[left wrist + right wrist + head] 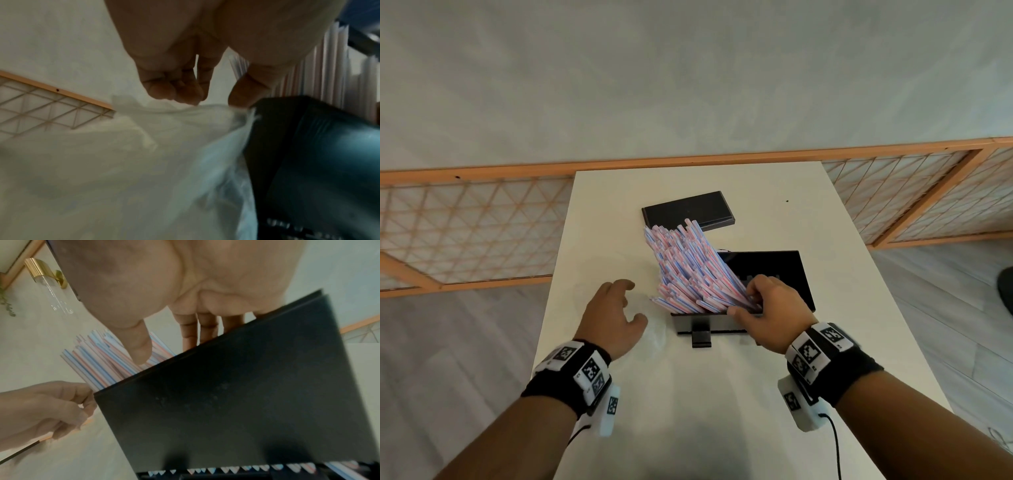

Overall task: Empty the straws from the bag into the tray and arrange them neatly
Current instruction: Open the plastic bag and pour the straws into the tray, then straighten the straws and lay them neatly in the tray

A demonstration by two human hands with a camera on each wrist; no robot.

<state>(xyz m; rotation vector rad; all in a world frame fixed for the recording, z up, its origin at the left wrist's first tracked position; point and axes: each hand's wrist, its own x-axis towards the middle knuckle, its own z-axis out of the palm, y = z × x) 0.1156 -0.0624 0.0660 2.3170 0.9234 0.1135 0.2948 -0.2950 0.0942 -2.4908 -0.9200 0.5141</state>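
A thick bundle of pink, blue and white straws [685, 260] stands in the black tray box [774, 267] and leans left and away over its rim. My right hand [743, 301] grips the straws' lower ends at the box's near wall, thumb on top [141, 360]. Left of the box hovers my left hand [637, 301], fingers loosely curled. The crumpled clear bag [174, 129] lies on the table under it, its upper edge at my fingertips [185, 99]. No grip on the bag shows.
A flat black lid [688, 209] lies behind the straws on the white table [688, 411]. A wooden lattice screen [465, 233] runs along the table's far side. The table's left and right edges are close to both forearms.
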